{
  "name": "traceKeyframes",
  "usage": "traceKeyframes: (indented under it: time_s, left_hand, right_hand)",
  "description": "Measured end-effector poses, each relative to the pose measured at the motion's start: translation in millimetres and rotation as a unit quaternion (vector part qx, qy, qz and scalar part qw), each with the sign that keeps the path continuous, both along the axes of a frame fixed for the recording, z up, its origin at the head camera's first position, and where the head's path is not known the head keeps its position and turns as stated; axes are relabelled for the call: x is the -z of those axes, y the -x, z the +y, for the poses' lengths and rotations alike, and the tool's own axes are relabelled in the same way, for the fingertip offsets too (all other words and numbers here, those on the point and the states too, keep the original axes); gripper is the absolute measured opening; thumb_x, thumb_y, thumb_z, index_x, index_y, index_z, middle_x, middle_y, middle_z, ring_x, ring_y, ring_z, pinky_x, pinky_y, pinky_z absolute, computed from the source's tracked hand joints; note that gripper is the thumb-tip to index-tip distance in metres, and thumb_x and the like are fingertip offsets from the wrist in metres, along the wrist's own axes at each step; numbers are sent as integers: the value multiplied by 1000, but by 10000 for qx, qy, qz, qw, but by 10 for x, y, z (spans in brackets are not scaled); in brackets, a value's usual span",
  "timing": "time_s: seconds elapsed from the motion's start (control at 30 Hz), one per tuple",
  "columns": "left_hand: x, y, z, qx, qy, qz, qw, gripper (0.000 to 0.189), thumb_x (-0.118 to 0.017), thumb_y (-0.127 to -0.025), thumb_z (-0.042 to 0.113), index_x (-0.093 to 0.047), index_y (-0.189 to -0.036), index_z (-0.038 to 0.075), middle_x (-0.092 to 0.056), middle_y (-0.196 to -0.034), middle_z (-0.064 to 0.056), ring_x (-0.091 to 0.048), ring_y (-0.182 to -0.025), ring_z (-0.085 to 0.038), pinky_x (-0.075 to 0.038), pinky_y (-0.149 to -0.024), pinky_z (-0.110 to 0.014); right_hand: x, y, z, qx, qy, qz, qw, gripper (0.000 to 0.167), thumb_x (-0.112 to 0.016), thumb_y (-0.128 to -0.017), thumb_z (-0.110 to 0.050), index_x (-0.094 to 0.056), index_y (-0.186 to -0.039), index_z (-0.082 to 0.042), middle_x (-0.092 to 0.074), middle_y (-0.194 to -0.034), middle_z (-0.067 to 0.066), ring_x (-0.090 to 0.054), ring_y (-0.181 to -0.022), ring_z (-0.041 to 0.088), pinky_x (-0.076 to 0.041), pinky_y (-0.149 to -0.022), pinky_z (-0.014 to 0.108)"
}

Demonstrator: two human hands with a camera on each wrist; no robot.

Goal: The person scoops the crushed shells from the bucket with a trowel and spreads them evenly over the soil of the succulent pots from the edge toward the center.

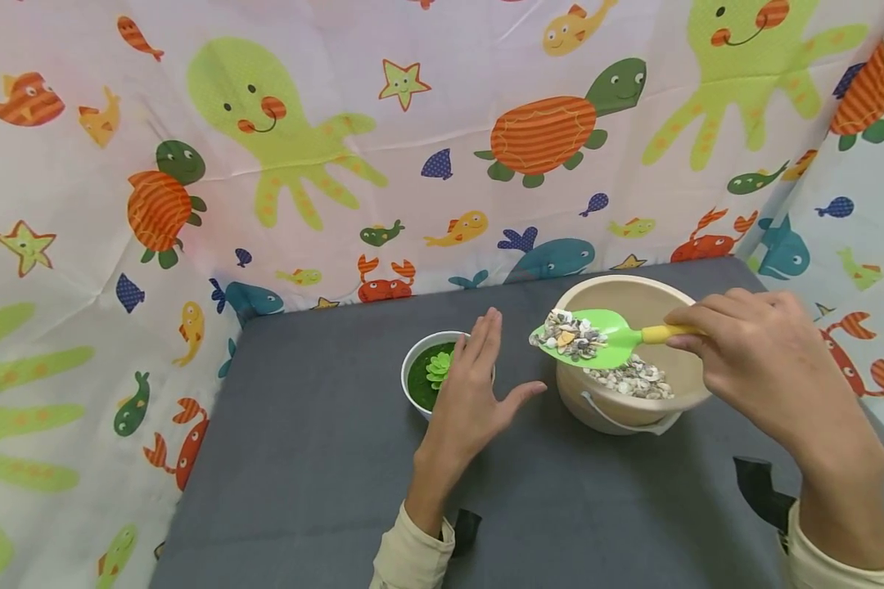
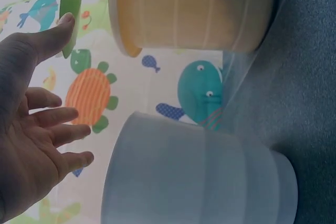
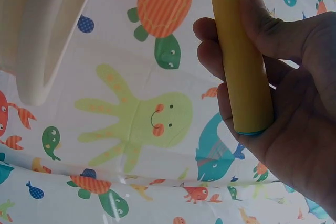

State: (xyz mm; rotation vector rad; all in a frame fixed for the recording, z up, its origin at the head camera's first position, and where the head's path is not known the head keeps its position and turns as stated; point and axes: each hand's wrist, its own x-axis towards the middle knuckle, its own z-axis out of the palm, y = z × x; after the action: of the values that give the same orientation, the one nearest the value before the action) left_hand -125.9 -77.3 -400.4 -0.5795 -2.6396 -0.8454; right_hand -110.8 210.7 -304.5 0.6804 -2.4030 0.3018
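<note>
My right hand (image 1: 759,360) grips the yellow handle (image 3: 244,72) of a toy trowel (image 1: 617,335) with a green scoop. A heap of small shells and pebbles (image 1: 570,337) lies on the scoop, which is held level over the left rim of a beige bucket (image 1: 582,288). More shells (image 1: 633,380) lie inside the bucket. My left hand (image 1: 467,397), fingers extended and thumb spread, is held above the right side of a white pot (image 1: 410,353). In the pot sit a green succulent (image 1: 438,370) and a dark green surface, partly hidden by that hand.
A grey cloth (image 1: 309,458) covers the table. Behind it and at the sides hangs a white curtain (image 1: 442,74) printed with sea animals. The bucket's pale carrying handle (image 1: 626,425) hangs down at its front. Dark wrist mounts (image 1: 466,530) show near both sleeves.
</note>
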Motion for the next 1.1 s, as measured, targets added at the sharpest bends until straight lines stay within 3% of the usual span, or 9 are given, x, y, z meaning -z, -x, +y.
traceKeyframes:
  time_s: [0.27, 0.5, 0.73, 1.1]
  left_hand:
    - [-27, -21, -102, -95, -145, -110, 9998, 102, -85, -86, 45, -33, -163, 5, -33, -172, -9, -32, -161, -26, -27, -131, -50]
    - [-5, -44, -183, -127, -379, -140, 9991, 102, -87, -85, 42, -33, -163, 6, -32, -172, -8, -31, -161, -26, -25, -131, -50]
    - [0, -74, -241, -289, -277, -186, 9990, 102, -85, -85, 47, -33, -164, 7, -34, -171, -9, -34, -160, -27, -28, -130, -53]
    - [15, -108, -384, -408, -405, 282, 9979, 94, -87, -84, 45, -43, -160, 10, -43, -167, -10, -43, -155, -31, -38, -125, -54]
  right_hand:
    - [-10, 0, -100, 4, 84, -194, 9998, 30, -93, -67, 3, -82, -94, -4, -79, -83, 10, -67, -74, 26, -43, -73, 46]
    - [7, 11, -163, -101, 70, -251, 9996, 29, -92, -68, 2, -82, -95, -5, -79, -85, 9, -68, -75, 25, -43, -74, 45]
    - [31, 27, -227, -193, 178, -431, 9987, 30, -92, -69, 1, -82, -96, -6, -80, -88, 8, -67, -78, 25, -42, -75, 45]
    - [45, 67, -359, -260, 192, -571, 9978, 30, -93, -71, -2, -82, -99, -6, -80, -91, 8, -69, -81, 24, -43, -77, 46]
